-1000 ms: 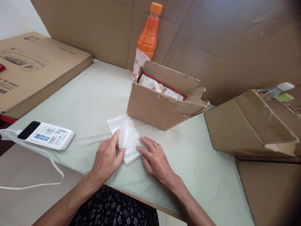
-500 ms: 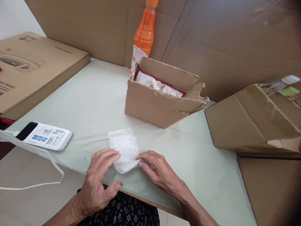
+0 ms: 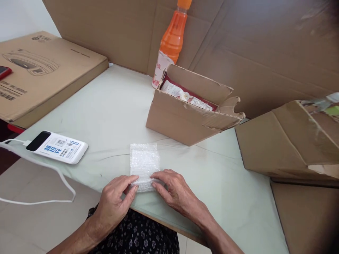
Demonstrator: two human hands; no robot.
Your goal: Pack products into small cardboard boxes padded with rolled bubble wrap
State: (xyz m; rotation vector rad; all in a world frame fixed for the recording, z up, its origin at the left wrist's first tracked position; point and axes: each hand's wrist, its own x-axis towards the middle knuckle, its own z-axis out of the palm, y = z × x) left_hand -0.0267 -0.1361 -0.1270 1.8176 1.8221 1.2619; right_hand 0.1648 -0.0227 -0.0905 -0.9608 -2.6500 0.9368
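A small flat piece of clear bubble wrap [image 3: 144, 158] lies on the pale green table cover near the front edge. Its near end is folded over or doubled; whether anything is inside, I cannot tell. My left hand [image 3: 115, 199] grips the near left corner between thumb and fingers. On the near right side, my right hand [image 3: 174, 188] holds the same fold, fingertips on top and thumb closer to me. Behind the bubble wrap stands an open cardboard box [image 3: 180, 118] with red and white patterned packaging [image 3: 185, 95] inside.
An orange bottle [image 3: 172, 38] stands behind the box. To the left are a white power bank [image 3: 59, 148] with a cable [image 3: 63, 180] and a large flat carton [image 3: 53, 77] bearing a red-edged object [image 3: 4, 72]. Another open carton [image 3: 275, 141] is at right.
My left thumb has come in toward the fingers and now touches the bubble wrap's near left corner. The bubble wrap has turned straighter. The whole view has shifted slightly.
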